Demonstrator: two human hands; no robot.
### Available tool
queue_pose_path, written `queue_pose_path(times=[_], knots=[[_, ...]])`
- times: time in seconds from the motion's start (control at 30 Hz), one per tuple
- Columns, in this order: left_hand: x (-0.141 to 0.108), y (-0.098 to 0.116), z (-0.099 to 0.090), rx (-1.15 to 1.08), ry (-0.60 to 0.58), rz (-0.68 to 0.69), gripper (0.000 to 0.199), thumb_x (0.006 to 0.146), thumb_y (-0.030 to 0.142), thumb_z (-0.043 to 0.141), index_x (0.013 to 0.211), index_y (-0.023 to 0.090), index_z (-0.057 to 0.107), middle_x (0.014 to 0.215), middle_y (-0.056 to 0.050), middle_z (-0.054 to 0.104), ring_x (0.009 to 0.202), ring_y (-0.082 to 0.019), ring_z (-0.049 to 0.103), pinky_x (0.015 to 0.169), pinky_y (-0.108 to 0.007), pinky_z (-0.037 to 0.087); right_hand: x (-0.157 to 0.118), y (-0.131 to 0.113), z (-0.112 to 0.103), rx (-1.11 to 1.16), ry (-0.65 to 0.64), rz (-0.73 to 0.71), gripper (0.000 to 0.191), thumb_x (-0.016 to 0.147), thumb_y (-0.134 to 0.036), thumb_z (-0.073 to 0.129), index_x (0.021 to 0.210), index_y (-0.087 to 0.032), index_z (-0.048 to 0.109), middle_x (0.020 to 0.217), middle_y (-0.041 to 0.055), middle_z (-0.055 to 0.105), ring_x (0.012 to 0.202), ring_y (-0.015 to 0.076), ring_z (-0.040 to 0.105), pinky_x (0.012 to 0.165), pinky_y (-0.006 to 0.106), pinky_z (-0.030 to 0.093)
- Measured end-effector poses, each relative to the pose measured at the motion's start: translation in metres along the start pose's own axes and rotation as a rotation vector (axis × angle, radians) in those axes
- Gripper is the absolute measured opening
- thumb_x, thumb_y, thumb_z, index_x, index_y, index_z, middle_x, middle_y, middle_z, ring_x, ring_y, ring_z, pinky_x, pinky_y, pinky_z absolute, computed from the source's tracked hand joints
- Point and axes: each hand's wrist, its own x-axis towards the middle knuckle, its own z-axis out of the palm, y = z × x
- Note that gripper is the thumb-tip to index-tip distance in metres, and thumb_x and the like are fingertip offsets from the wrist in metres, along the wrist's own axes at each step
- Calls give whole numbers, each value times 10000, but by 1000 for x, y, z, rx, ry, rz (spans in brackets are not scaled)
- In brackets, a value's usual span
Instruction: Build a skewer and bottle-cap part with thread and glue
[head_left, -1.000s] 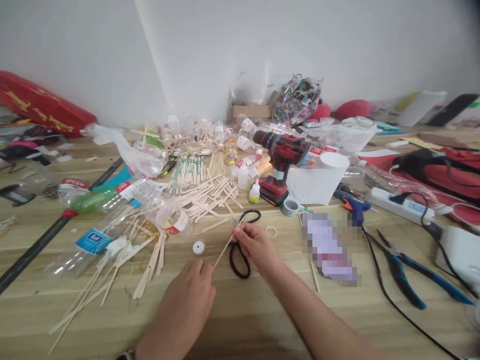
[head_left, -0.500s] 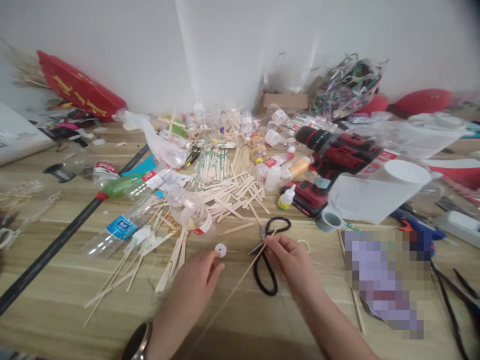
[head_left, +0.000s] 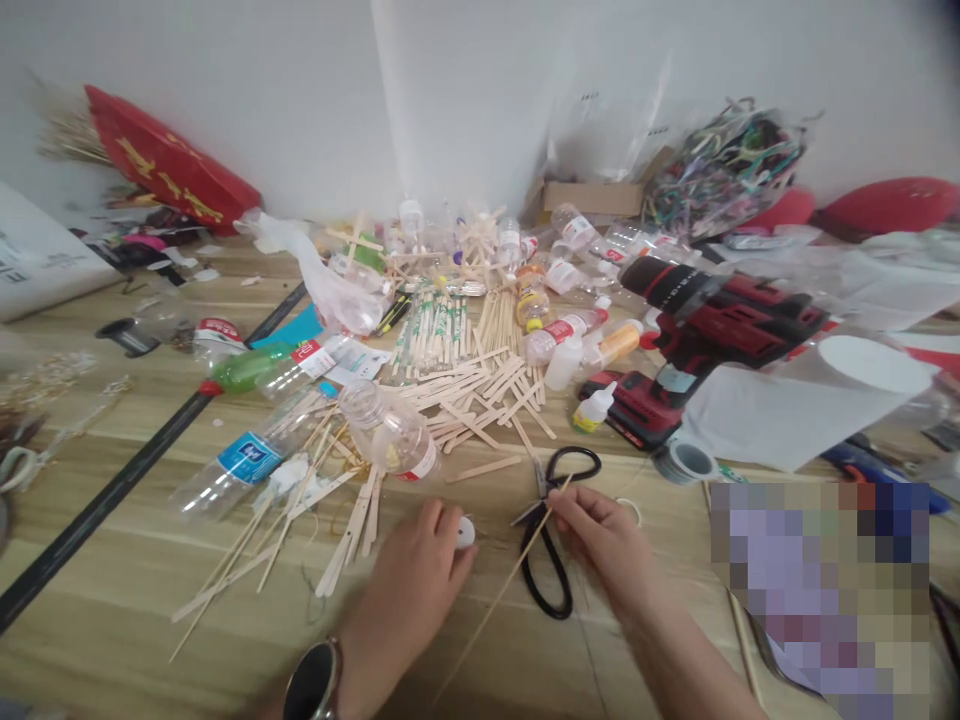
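Observation:
My left hand [head_left: 424,570], with a dark watch [head_left: 311,682] on its wrist, has its fingers closed on a small white disc [head_left: 465,533] low over the wooden table. My right hand [head_left: 600,535] pinches a thin wooden stick [head_left: 501,594] near its upper end; the stick slants down to the left. Behind that hand lie black-handled scissors [head_left: 551,560], partly crossed by the stick. Loose flat wooden sticks [head_left: 484,469] are beyond my hands.
Plastic bottles [head_left: 397,440] stand and lie across the table. A red and black drill [head_left: 705,330], a small glue bottle [head_left: 595,410] and a tape roll [head_left: 686,460] are at the right. A black pole [head_left: 105,496] runs along the left.
My left hand has moved right, and its fingers now cover part of the white disc. My right hand still holds the stick. The view has shifted slightly.

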Motion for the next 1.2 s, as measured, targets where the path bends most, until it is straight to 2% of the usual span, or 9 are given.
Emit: queue_pose_path(times=[0.2,0.33,0.4,0.43,0.53,0.7,0.87,1.07,1.2], knots=[[-4,-6,18,-23,322,196,362,824,113,631,1168,174,535,1021,-89,667,851,-253,669,721,-392,581,0,2,0,-31,3,-15,550,663,-740,596,582,-227,416,500,-92,291,452,75,199,434,238,156],[-11,-27,15,-275,885,172,195,855,185,646,950,217,480,898,-22,549,822,-176,599,702,-290,535,3,2,1,-269,6,-81,520,700,-704,523,532,-229,393,516,-62,312,490,98,260,470,247,221],[-7,-40,9,-365,1168,97,344,780,246,757,965,227,468,941,-17,507,858,-171,572,751,-303,526,6,2,2,-420,9,-111,499,716,-679,471,510,-235,376,510,-47,328,498,113,300,489,258,253],[-3,-45,5,-415,1225,59,512,720,301,816,1083,225,463,1051,-51,510,955,-200,574,826,-355,526,6,3,2,-470,14,-120,486,716,-662,466,501,-236,374,505,-40,339,500,120,317,496,263,260],[15,-52,-6,-662,1056,-62,941,661,443,840,1386,227,280,1351,-164,450,1267,-304,482,1019,-495,449,3,2,2,-552,39,-145,438,720,-579,532,487,-229,408,486,-20,407,498,138,369,509,274,259],[32,-49,-16,-880,682,-172,658,774,446,726,1294,201,406,1246,-143,606,1142,-286,617,936,-447,519,-12,-26,-2,-1067,110,-187,316,887,-466,543,700,-233,644,677,45,696,593,216,614,550,297,340],[42,-58,-23,-811,777,-170,542,750,391,734,1178,185,472,1138,-101,661,1057,-261,649,889,-396,525,1,-65,15,-1390,187,-466,205,934,-302,560,902,-219,745,1092,110,723,1053,316,629,905,422,391],[73,-73,-31,-733,860,-75,529,779,369,705,1209,183,460,1191,-115,626,1145,-265,605,955,-402,488,42,-76,48,-1409,-24,-488,152,911,-209,584,889,-202,734,958,83,751,942,231,672,759,302,423],[91,-78,-31,-732,899,-64,535,766,351,723,1196,168,464,1189,-128,620,1152,-273,596,983,-436,472,47,-74,30,-1417,44,-429,180,919,-182,542,889,-162,718,921,118,746,859,233,684,672,291,404]])
